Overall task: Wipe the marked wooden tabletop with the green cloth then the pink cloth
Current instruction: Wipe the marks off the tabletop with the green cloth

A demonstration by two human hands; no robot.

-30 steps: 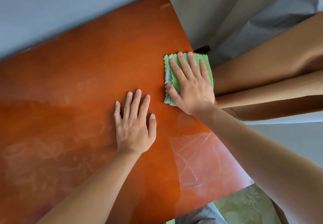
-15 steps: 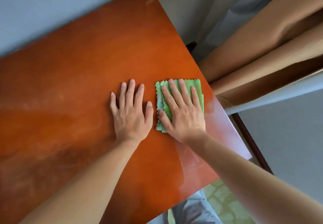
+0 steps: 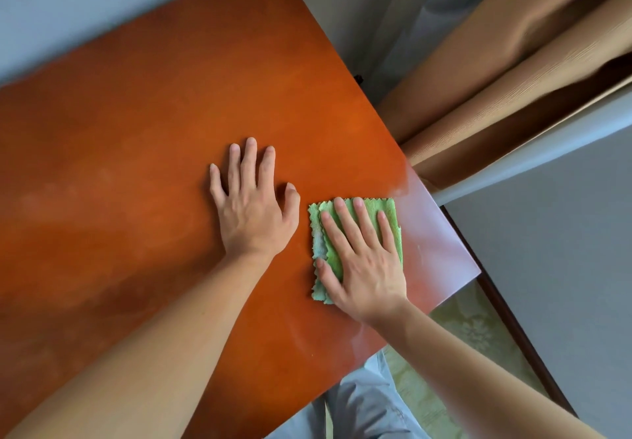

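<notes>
Both hands, green cloth (image 3: 383, 207) slid nearer corner.

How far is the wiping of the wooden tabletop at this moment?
In hand: the right hand presses the folded green cloth flat on the orange-brown wooden tabletop near its right edge, while the left hand rests flat beside it. Pale smears show at the table's left, so green wiping looks unfinished. Left: the pink cloth pass; no pink cloth is in view.
</notes>
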